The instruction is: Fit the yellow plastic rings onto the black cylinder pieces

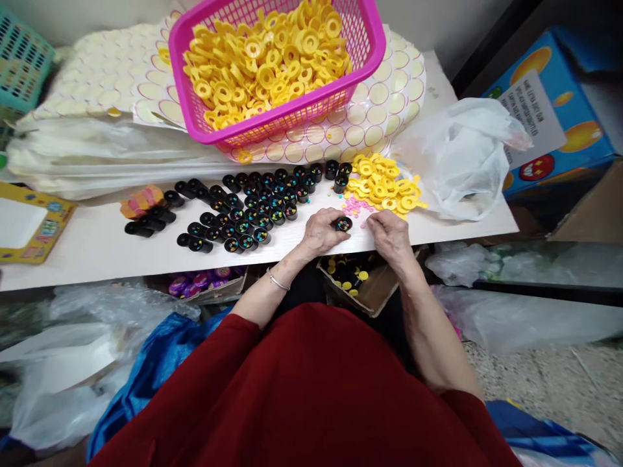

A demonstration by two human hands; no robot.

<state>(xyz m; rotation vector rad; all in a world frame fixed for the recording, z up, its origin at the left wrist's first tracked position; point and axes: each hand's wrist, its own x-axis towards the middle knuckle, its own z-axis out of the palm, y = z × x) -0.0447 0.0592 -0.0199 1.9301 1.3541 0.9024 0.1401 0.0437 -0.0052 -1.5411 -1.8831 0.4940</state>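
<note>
My left hand (321, 231) grips a small black cup (343, 224) with bright bits showing inside its mouth. Close by on the right, my right hand (390, 237) is closed, its fingertips at the edge of some small pink pieces (357, 207); whatever they pinch is hidden. Behind it lies a heap of yellow ring-shaped caps (382, 183). Left of my hands, many black cups (263, 206) stand in close rows, most with coloured bits inside. A few more black cups (152, 220) lie on their sides at the far left, beside an orange piece (142, 200).
A pink basket (287, 117) full of yellow caps sits at the back on circle-printed sheets (396, 81). Right of it are a white plastic bag (467, 155) and a blue carton (555, 117). Below the table edge (121, 275), an open box (372, 295) holds black and yellow parts.
</note>
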